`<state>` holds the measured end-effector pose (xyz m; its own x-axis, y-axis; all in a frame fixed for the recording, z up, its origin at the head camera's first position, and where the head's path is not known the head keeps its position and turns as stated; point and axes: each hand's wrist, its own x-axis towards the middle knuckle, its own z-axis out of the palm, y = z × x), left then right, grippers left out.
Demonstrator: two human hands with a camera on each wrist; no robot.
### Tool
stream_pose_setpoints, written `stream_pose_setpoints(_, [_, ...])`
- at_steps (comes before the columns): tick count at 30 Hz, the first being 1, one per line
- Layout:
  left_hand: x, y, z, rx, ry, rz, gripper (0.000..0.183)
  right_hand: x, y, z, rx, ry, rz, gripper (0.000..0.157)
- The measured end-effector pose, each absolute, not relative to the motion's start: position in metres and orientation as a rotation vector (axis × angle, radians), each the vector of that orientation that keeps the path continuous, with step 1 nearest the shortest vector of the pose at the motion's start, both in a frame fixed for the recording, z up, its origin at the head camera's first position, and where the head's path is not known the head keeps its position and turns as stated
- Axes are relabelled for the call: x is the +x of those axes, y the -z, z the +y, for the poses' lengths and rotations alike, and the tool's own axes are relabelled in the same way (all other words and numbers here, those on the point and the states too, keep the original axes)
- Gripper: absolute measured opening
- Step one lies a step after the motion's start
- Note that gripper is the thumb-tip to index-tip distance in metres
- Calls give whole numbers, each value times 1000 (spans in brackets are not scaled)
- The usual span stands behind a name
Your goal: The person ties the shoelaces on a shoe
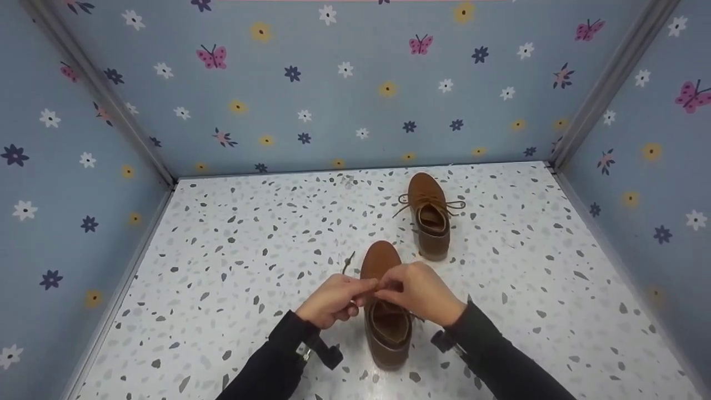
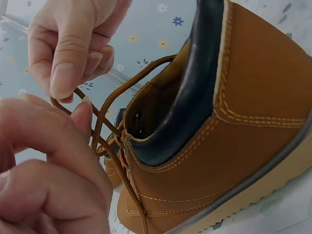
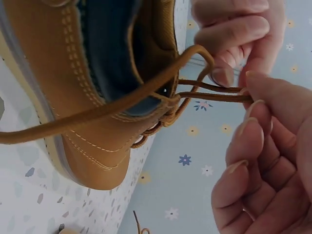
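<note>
A brown lace-up shoe with a dark padded collar stands on the floor between both hands. My left hand and right hand meet over its front, fingertips close together. In the right wrist view, the right thumb and fingers pinch a doubled stretch of brown shoelace drawn away from the eyelets. The left hand's curled fingers grip the lace right beside it. Another strand crosses loosely over the collar. One lace end sticks out left of the shoe.
The matching brown shoe, its lace tied in a bow, stands farther back to the right. Beneath lies a white speckled floor. Blue walls printed with flowers and butterflies enclose it at the back and both sides.
</note>
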<state>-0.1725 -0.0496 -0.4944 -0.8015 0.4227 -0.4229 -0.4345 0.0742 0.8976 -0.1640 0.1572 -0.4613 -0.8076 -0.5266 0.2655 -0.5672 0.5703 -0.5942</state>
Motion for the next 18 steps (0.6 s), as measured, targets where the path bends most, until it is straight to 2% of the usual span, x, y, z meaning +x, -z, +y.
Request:
stream_pose_setpoints(6, [-173, 495, -50, 29, -1779, 1849, 23, -151, 470, 158, 797, -996, -2727, 17])
stream_pose_setpoints(11, [-171, 495, -50, 78, -1748, 2031, 22, -139, 480, 157, 747, -686, -2756, 23])
stream_pose_setpoints(18, [-171, 499, -46, 139, -1745, 2150, 14, -134, 492, 156, 797, -511, -2651, 15])
